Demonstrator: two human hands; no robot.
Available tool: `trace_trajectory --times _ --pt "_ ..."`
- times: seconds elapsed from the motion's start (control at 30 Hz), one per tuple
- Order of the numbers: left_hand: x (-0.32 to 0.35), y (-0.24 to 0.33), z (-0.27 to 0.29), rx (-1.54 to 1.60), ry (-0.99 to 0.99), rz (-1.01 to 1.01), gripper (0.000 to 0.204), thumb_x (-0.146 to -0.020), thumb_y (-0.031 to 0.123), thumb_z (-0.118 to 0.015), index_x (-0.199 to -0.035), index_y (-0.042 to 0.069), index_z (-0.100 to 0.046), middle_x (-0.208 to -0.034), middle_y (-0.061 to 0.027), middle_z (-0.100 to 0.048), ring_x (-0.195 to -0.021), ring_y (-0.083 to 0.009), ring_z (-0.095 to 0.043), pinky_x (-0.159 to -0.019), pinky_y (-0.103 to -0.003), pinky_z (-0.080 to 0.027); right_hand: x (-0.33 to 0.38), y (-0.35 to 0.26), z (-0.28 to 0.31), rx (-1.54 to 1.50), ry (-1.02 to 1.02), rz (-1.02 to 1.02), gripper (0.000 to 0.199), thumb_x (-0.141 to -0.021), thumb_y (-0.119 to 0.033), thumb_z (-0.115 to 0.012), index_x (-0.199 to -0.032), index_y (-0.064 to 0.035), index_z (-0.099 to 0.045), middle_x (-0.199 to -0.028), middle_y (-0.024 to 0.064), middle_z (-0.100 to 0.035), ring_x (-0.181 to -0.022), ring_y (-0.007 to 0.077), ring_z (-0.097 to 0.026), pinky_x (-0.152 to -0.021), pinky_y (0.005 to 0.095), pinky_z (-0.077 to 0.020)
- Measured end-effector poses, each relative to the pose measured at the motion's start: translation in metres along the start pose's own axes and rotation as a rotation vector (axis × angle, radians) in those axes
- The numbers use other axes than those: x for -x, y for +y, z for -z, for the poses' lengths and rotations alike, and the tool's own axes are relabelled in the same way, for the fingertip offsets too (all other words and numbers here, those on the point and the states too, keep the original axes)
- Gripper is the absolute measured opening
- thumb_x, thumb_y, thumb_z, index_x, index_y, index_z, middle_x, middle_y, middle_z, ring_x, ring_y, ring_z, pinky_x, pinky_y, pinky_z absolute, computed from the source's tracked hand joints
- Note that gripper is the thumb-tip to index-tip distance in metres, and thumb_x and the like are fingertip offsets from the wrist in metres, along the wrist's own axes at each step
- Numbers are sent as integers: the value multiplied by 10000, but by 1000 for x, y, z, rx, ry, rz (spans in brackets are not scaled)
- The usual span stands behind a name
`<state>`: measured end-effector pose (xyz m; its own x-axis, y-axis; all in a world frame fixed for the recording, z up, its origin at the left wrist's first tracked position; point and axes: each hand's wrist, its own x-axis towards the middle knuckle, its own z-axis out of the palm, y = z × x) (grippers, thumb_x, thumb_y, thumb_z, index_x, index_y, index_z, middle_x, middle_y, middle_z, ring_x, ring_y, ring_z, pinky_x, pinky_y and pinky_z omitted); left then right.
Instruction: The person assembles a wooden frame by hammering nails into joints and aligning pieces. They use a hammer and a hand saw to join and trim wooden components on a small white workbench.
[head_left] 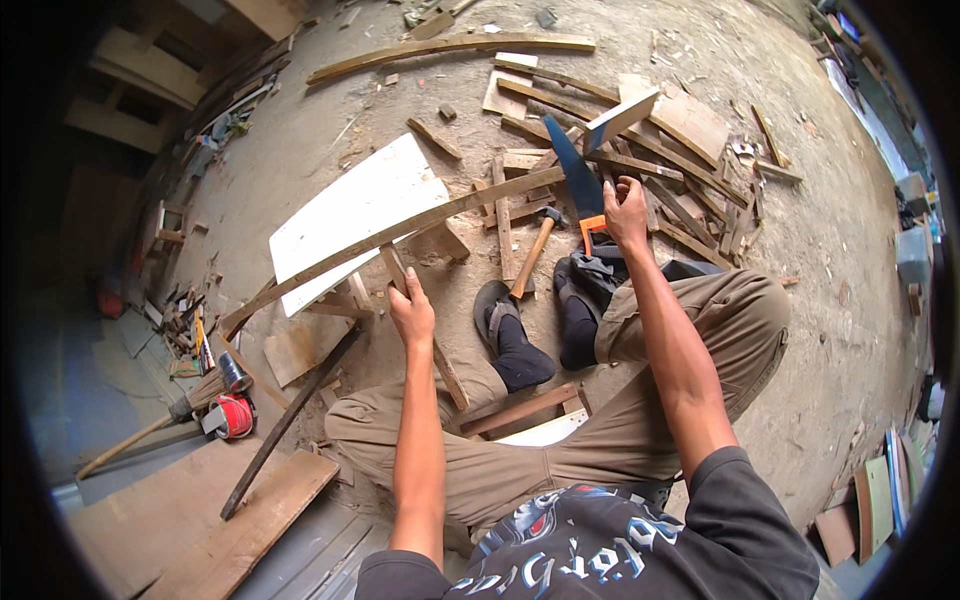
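Head view, left hand (412,308) clasping wooden strip (450,376), right hand (626,212) curled, contents unclear, saw (574,170) partly hiding wood pile (642,166)

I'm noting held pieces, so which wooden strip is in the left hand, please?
The short strip slanting below the long one crossing the white board; the left hand grips no other.
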<state>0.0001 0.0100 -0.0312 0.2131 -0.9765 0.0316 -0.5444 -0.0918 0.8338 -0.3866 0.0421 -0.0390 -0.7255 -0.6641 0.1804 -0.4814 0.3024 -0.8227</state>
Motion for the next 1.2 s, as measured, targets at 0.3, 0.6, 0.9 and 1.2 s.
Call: trace_trajectory --times 0.3,0.6,0.9,1.2 --pt "8 -15 -38 92 -106 -28 376 -962 323 -622 -957 -42 -533 -709 -84 -576 -588 -200 -547 -563 -347 -436 26 91 42 102 -312 -214 275 -874 -236 -655 -949 26 -687 -930 243 -692 -906 372 -680 -812 435 -526" --pt "4 4 -58 238 -147 124 236 -963 225 -618 -1009 10 -533 -732 -13 -533 -511 -88 -470 -453 -246 -395 34 156 40 289 -250 -284 341 -857 -243 -672 -1052 35 -639 -1012 244 -678 -972 371 -661 -846 431 -519" --pt "-4 19 -52 388 -230 232 217 -958 179 -624 -1047 12 -518 -777 -20 -546 -569 -93 -492 -516 -264 -423 21 153 -4 192 -244 -119 291 -867 -175 -632 -1062 39 -599 -1040 258 -636 -1000 405 -622 -879 461 -500" --pt "-29 35 -56 429 -279 201 194 -957 177 -634 -1025 28 -530 -796 -17 -552 -608 -92 -500 -559 -251 -421 -85 181 -25 318 -108 -110 323 -841 -210 -654 -1044 38 -612 -990 255 -657 -967 400 -634 -860 450 -504"
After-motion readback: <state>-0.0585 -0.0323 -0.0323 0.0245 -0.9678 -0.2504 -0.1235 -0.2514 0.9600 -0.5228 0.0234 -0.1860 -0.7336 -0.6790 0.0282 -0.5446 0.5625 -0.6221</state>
